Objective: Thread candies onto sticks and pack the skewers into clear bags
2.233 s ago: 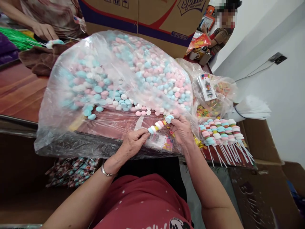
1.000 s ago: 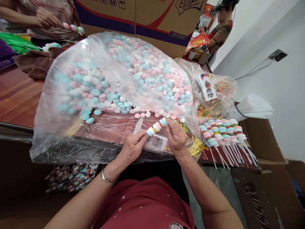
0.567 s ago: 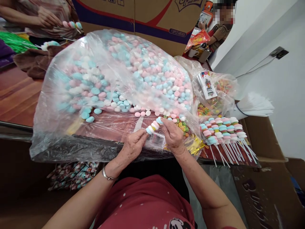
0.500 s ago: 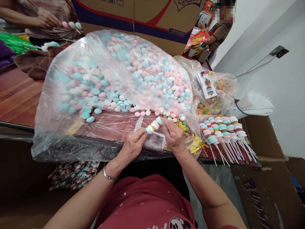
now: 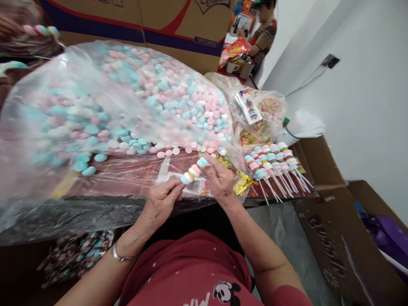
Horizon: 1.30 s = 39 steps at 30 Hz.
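Observation:
Between my hands, over the table's front edge, a marshmallow skewer (image 5: 192, 171) slants up to the right, with blue, white, pink and yellow-green pieces packed together. My left hand (image 5: 162, 203) is closed in a pinch at its lower end, where the stick is hidden by the fingers. At the upper end, the thumb and fingers of my right hand (image 5: 221, 182) close on the blue pieces. Just behind lie loose marshmallows (image 5: 168, 153) in pink and white. Several ring-shaped gummies (image 5: 225, 162) lie beyond my right hand, and gold ties (image 5: 244, 183) beside it.
A large clear plastic bag (image 5: 73, 55) of marshmallows covers much of the table. Stacked skewers (image 5: 270, 163) lie at right, their white sticks over the edge. Behind stand a bag of gummies (image 5: 270, 106) and a large carton (image 5: 105, 25). Another person's hand (image 5: 11, 26) holds a skewer.
The view has turned to the right, so the table's things sit further left in the picture. Both my hands keep hold of the skewer, whose right end tips up slightly more.

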Each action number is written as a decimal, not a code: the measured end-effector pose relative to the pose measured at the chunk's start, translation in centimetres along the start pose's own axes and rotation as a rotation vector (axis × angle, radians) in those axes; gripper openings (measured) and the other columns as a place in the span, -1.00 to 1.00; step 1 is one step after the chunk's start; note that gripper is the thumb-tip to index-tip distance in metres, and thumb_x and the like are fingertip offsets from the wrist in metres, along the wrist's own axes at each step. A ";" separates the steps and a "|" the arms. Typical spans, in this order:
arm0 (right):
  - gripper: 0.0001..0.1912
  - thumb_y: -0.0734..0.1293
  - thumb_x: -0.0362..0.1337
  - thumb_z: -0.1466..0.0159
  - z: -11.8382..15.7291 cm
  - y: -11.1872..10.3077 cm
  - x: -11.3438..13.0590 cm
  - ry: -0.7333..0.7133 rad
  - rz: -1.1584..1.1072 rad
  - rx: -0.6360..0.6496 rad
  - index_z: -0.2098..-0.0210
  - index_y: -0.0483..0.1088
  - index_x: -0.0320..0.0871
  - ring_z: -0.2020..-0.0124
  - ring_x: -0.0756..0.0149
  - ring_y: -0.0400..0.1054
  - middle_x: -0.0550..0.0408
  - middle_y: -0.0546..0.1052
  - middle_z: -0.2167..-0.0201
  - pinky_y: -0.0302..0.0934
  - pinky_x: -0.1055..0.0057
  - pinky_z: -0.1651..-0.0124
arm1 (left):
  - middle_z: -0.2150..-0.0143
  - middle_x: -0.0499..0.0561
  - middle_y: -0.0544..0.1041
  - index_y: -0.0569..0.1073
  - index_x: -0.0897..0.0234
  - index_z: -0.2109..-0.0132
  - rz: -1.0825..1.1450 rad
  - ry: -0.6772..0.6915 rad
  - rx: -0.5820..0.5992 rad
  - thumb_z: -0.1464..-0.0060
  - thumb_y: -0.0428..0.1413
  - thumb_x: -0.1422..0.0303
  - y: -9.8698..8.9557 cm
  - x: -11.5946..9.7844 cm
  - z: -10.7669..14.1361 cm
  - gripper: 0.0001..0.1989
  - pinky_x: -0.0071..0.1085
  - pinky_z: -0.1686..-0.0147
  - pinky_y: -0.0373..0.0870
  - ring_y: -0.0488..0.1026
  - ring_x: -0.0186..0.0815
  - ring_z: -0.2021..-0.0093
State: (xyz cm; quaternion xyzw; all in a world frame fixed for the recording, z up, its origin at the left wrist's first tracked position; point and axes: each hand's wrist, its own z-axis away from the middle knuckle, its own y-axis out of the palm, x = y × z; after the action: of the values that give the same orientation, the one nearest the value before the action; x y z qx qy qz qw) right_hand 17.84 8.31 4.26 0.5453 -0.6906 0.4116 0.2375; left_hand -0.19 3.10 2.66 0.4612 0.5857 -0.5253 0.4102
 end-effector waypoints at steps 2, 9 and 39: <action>-0.68 0.21 -0.17 -0.42 0.4 0.1 0.0 -0.055 0.037 0.002 -0.03 0.51 -0.09 0.02 0.27 0.52 0.03 0.62 0.05 0.40 0.32 -0.11 | 0.61 -0.14 0.33 0.46 0.24 0.46 0.006 -0.027 0.006 -0.14 0.07 0.29 0.3 -0.1 0.3 -0.76 -0.49 0.55 0.13 0.20 -0.43 0.58; -0.63 0.17 -0.12 -0.43 0.8 0.2 -0.3 -0.052 0.047 0.058 -0.09 0.47 -0.07 -0.04 0.29 0.49 0.03 0.59 -0.02 0.37 0.32 -0.16 | 0.64 -0.12 0.30 0.41 0.25 0.53 0.130 -0.161 -0.005 -0.12 0.12 0.27 1.8 -0.1 1.2 -0.71 -0.49 0.66 0.03 0.13 -0.45 0.64; -0.77 0.21 -0.21 -0.32 -1.1 -16.4 -4.1 0.060 1.353 0.131 0.20 0.41 -0.21 0.22 0.04 0.28 -0.19 0.46 0.27 0.20 0.19 0.16 | -0.01 0.31 0.55 0.45 0.39 -0.06 -0.869 0.753 0.070 -0.18 0.09 0.49 1.1 1.1 4.7 -0.70 -0.05 0.04 0.33 0.43 0.04 -0.03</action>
State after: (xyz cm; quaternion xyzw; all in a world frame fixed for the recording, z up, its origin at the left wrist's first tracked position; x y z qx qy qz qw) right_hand 34.48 10.44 6.78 -0.0051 -0.8464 0.5255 -0.0867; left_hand 0.63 -1.44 0.77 0.3467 0.8094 -0.4642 -0.0958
